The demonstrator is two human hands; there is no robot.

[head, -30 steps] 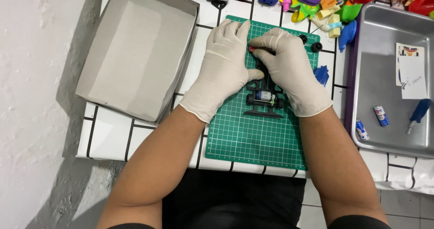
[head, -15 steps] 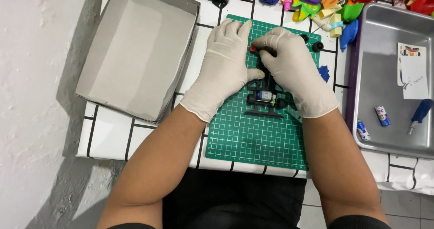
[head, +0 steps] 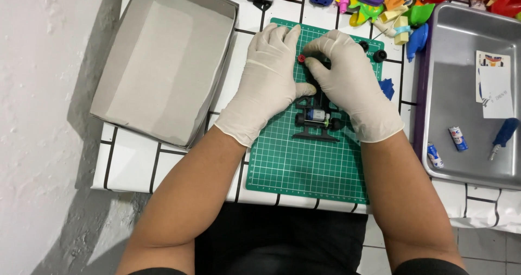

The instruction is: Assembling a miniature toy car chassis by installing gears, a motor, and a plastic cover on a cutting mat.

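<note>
Frame centre | left hand (head: 268, 82) and right hand (head: 347, 85), fingers curling closed, gripping black toy car chassis (head: 316, 120) | lying on green cutting mat (head: 304, 166)

- Left hand (head: 268, 85) and right hand (head: 353, 85): thin, matt white rubbery gloves
- Toy car chassis (head: 317, 117): black plastic
- Cutting mat (head: 304, 166): matt green
- Tray (head: 461, 90): brushed metal
- Box (head: 163, 63): grey cardboard
- Worktop (head: 135, 161): glossy white tile

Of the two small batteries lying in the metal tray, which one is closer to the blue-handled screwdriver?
The upper battery, lying right of the lower battery, is closer to the blue-handled screwdriver in the metal tray.
</note>
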